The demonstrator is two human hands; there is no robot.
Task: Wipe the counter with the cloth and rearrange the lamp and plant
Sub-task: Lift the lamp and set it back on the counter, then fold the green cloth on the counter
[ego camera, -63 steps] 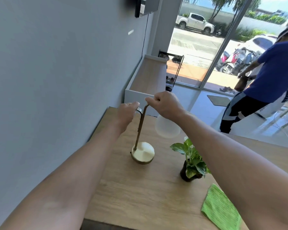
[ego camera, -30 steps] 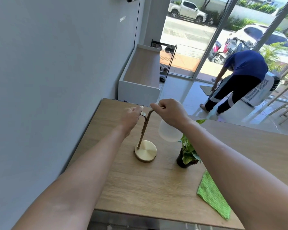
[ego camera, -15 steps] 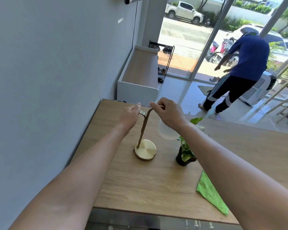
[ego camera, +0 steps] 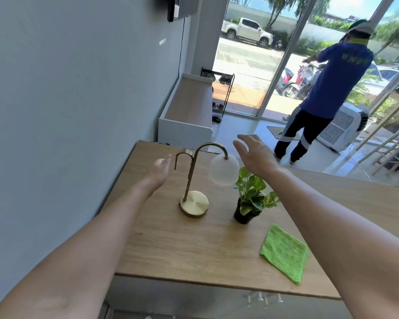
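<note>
A brass lamp with a curved arm and a frosted globe shade stands upright on the wooden counter. To its right sits a small leafy plant in a black pot. A folded green cloth lies flat near the counter's front right. My left hand hovers open just left of the lamp's arm, not touching it. My right hand is spread open above and right of the globe, empty.
A grey wall runs along the counter's left edge. Beyond the far edge stand a low white bench and a shoe rack. A person in a blue shirt stands on the floor by the glass doors.
Both hands have let go of the lamp's arm and opened, drawing slightly apart. The lamp now stands free. The person in blue has straightened up.
</note>
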